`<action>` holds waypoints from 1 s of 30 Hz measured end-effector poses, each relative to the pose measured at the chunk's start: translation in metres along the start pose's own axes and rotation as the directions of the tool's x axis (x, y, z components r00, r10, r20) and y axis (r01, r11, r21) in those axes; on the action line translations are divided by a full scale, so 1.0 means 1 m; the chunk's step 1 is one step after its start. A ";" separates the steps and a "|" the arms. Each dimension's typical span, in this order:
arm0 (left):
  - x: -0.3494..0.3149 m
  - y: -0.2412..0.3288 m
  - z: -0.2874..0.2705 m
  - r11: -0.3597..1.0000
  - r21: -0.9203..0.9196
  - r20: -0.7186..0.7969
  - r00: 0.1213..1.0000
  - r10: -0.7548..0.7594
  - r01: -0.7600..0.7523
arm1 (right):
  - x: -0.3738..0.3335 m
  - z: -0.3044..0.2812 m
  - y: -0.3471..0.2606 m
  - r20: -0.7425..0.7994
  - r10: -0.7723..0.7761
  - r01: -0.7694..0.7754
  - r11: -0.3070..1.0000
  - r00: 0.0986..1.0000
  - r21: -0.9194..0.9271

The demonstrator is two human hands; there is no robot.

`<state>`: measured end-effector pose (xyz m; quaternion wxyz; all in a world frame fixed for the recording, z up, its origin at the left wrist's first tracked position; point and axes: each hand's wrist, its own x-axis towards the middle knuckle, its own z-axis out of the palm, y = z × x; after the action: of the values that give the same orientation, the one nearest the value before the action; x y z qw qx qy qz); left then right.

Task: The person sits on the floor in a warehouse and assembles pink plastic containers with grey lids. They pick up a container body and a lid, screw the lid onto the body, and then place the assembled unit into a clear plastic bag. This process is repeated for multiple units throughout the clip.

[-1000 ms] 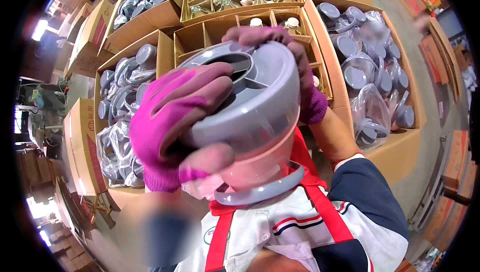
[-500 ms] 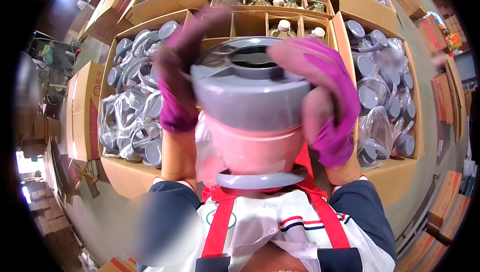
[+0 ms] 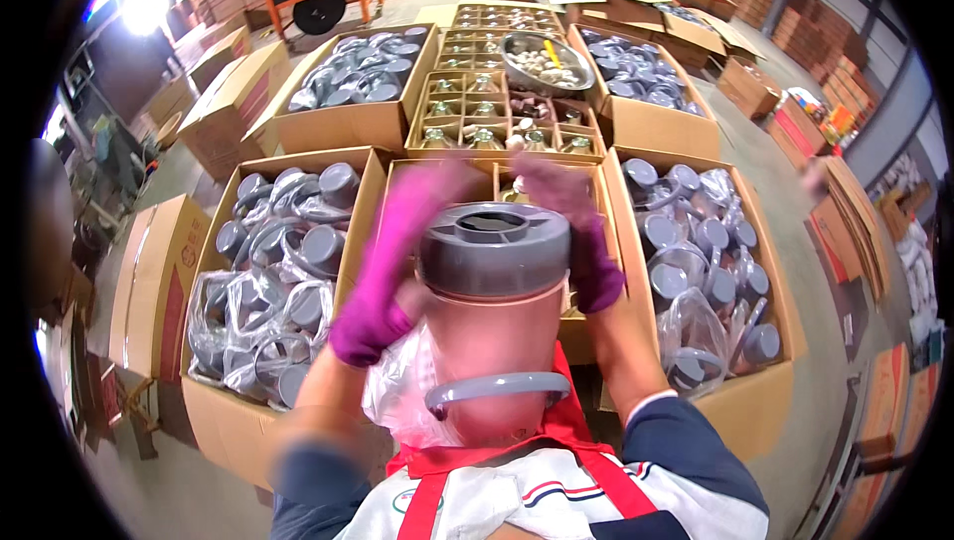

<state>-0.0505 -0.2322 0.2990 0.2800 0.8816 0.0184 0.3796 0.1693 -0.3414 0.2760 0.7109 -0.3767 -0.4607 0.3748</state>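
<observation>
Viewpoint: a head camera looks down over a person's chest, red apron straps and a white striped shirt at the bottom edge.
Held thing: a pink plastic jug with a grey lid and a grey handle, upright and close to the chest, in the middle of the frame.
Wrapping: a clear plastic bag hangs crumpled at the jug's lower left side.
Left hand: the left hand, in a magenta glove, is blurred; it lies against the left side of the jug and lid, fingers pointing up, and how firmly it closes cannot be told.
Right hand: the right hand, also in a magenta glove, reaches round the far right side of the lid, fingers curled against it; it appears to hold the lid, though blur hides the grip.
Left box: a cardboard box holds grey lids in clear bags.
Right box: a second cardboard box holds more grey bagged parts.
Behind: a divided carton of small metal parts sits beyond the hands, with a round metal bowl on top.
Floor: more cardboard boxes stand on a concrete floor.
</observation>
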 end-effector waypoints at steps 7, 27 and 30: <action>-0.004 -0.005 0.024 0.903 -0.429 -0.216 0.966 -0.144 0.038 | -0.017 0.017 -0.026 0.079 -0.096 0.114 0.952 0.992 -0.285; -0.035 -0.065 0.002 0.834 -0.400 -0.002 0.910 -0.415 0.380 | -0.023 0.033 -0.034 0.409 -0.304 0.494 0.694 0.860 -0.524; -0.016 -0.008 0.018 0.920 -0.373 -0.188 0.960 -0.207 0.125 | -0.002 0.006 -0.010 -0.100 -0.109 0.082 0.967 0.989 -0.241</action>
<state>-0.0478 -0.2384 0.2747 0.4629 0.7629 0.0556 0.4479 0.1651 -0.3463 0.2861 0.7029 -0.4565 -0.4790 0.2610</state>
